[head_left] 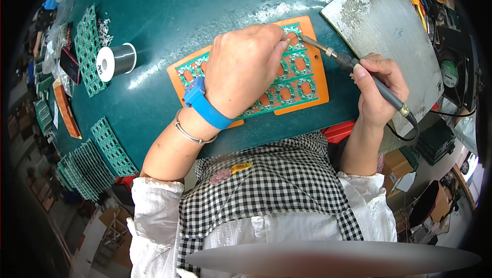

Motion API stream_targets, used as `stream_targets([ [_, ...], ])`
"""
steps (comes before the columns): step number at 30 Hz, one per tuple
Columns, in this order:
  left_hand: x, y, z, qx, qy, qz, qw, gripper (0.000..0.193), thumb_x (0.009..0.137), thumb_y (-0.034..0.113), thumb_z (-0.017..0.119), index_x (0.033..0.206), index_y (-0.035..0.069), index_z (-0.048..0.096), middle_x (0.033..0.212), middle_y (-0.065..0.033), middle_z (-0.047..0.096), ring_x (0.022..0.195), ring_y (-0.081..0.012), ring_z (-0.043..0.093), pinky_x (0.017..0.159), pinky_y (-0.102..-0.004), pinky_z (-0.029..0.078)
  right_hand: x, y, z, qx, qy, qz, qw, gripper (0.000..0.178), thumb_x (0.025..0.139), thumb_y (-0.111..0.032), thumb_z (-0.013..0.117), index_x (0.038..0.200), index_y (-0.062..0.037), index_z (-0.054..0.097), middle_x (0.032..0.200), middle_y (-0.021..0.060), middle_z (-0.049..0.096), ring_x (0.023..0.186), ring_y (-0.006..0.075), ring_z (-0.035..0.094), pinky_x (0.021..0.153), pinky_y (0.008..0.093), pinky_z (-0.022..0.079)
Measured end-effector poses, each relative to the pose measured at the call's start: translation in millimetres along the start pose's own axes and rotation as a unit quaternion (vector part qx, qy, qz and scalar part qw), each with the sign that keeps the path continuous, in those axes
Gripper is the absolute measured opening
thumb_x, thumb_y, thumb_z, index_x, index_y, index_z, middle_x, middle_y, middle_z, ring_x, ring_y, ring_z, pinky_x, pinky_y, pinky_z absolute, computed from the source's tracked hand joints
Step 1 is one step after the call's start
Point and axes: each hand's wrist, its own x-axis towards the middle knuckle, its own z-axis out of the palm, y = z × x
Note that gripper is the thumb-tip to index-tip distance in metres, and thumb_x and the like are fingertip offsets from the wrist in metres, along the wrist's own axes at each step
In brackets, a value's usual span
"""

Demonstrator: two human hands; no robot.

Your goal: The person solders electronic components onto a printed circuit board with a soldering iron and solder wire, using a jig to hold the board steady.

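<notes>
My right hand (380, 91) grips a soldering iron (344, 63) by its dark handle, pen-fashion. Its metal tip reaches the upper right corner of a green circuit board panel (293, 79) with several round openings. The panel lies on an orange backing board (322, 75). Over the panel's middle is my left hand (246, 63), a blue strap and a metal bangle on its wrist. Its thumb and fingers are pinched together close to the iron's tip; what they hold is too small to make out. This hand covers part of the panel.
A spool of grey wire (122, 60) stands on the green tabletop (154, 1) at left, near a perforated green panel (88, 47). More panels (87, 170) are stacked at lower left. A worn metal plate (389, 37) lies at right; the iron's cable (411, 119) hangs nearby.
</notes>
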Motion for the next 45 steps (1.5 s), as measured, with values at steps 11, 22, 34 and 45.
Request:
stream_targets([
  [11,0.8,-4.2,1.9,0.026,-0.010,0.003,1.000,0.007,0.082,0.010,0.071,0.082,0.003,0.068,0.071,-0.0131,0.066,0.064,-0.0328,0.066,0.057,-0.0425,0.054,-1.3,-1.2,3.8,-0.010,0.000,-0.001,1.000,0.015,0.075,0.010,0.075,0.086,0.0048,0.067,0.075,0.0070,0.063,0.064,0.0102,0.055,0.058,0.0222,0.041],
  [22,-9.3,15.0,-12.2,0.010,-0.028,0.011,0.999,0.004,0.081,0.005,0.075,0.084,0.004,0.073,0.072,-0.0082,0.068,0.058,-0.0206,0.065,0.054,-0.0302,0.052,-7.5,-6.2,-6.8,0.058,0.054,-0.051,0.996,0.012,0.077,0.012,0.069,0.085,0.0056,0.061,0.069,0.0106,0.061,0.059,0.0145,0.056,0.056,0.0243,0.042],
  [34,-22.6,15.5,-6.0,-0.003,-0.056,-0.026,0.998,0.007,0.083,0.008,0.075,0.087,0.003,0.073,0.070,-0.0098,0.068,0.057,-0.0221,0.065,0.053,-0.0309,0.051,-26.5,-5.2,-11.2,0.000,-0.007,-0.059,0.998,0.013,0.073,0.011,0.071,0.082,0.0054,0.062,0.070,0.0114,0.062,0.061,0.0165,0.057,0.057,0.0278,0.043],
  [45,-23.5,10.0,0.3,0.009,-0.041,-0.011,0.999,0.006,0.082,0.009,0.076,0.084,0.004,0.074,0.068,-0.0098,0.068,0.058,-0.0232,0.065,0.052,-0.0315,0.051,-27.8,-1.8,-7.4,-0.021,-0.014,-0.073,0.997,0.013,0.073,0.012,0.072,0.081,0.0062,0.063,0.069,0.0116,0.063,0.059,0.0154,0.056,0.055,0.0268,0.041],
])
